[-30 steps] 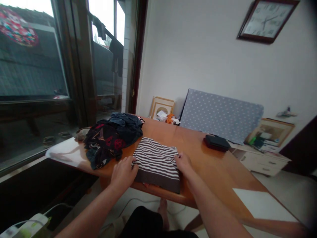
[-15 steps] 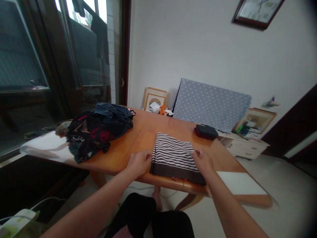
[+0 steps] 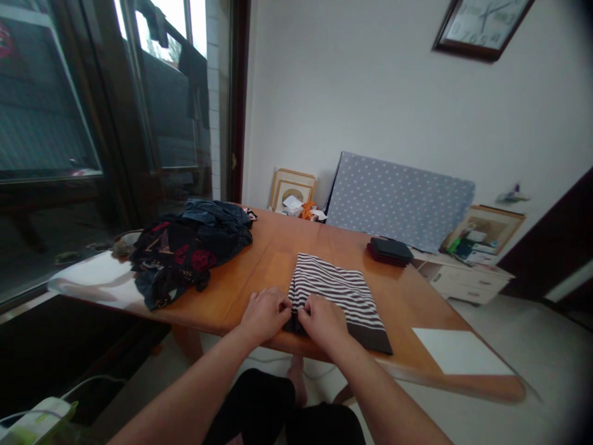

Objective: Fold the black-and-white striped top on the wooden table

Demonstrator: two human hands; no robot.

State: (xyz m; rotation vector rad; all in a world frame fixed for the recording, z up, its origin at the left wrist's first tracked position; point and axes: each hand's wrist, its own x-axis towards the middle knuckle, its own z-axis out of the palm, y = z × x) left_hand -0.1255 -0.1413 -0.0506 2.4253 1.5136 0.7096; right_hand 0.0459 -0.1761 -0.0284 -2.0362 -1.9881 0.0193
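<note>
Indoors, wooden table (image 3: 273,247), hands (image 3: 265,316) on striped garment (image 3: 345,292), white wall (image 3: 343,80), clock (image 3: 484,26)

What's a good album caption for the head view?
Left hand and right hand, close together, touch a striped garment on a wooden table, dark clothes heap at left.

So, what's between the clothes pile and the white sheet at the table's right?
The striped cloth, with the left hand and right hand at its left side. Tabletop shows on either side. The head view shows this.
</note>
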